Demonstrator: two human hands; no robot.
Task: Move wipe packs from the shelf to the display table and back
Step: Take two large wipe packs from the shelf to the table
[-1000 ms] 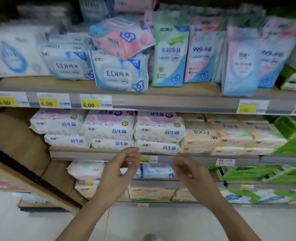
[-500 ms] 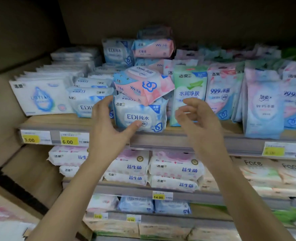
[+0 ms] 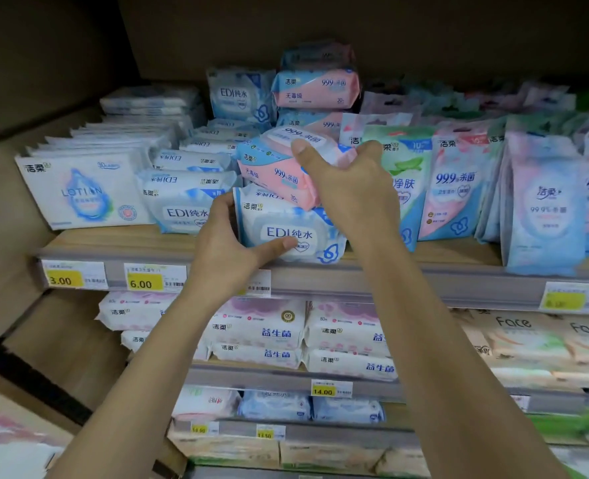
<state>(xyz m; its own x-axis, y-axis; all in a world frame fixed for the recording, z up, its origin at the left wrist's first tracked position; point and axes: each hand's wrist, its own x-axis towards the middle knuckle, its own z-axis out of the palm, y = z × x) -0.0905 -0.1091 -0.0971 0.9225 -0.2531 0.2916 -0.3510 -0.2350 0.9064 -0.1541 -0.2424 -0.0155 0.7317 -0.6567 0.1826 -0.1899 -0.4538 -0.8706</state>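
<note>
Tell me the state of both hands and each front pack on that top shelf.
Left hand, grips the EDI pack's left edge, thumb on its front.
Right hand, grips the pink pack, thumb on top.
EDI pack, upright at the shelf's front edge.
Pink pack, tilted, lying on the EDI pack.
Lotion pack, upright, untouched.
Green pack, upright, partly hidden by the right hand.

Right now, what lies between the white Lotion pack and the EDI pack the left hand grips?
A second EDI pack, seen in the head view, between the Lotion pack and the gripped EDI pack.
</note>
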